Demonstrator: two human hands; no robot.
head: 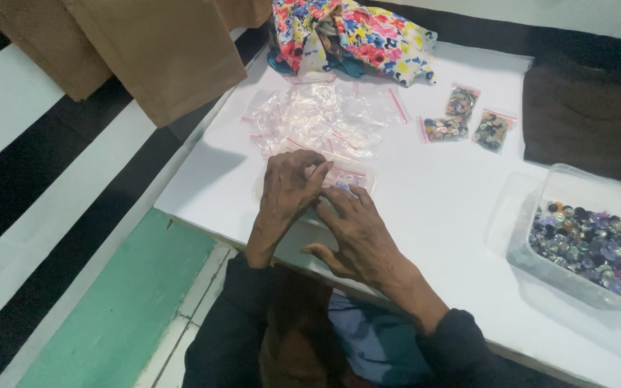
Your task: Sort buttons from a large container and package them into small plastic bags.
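While both hands meet at the frame's centre, the left hand [289, 188] pinches a small clear zip bag [339, 177] and the right hand [357, 233] rests fingers on it, seemingly mid-filling or sealing; pressing the strip shut looks next. Three filled button bags [468, 118] lie upper right, one tub of buttons [587, 241] at right, a heap of empty bags [321, 118] above on the white table [433, 201].

Small tray [359, 177] mostly under both hands, contents perhaps buttons; tub [589, 248] edge-cropped.
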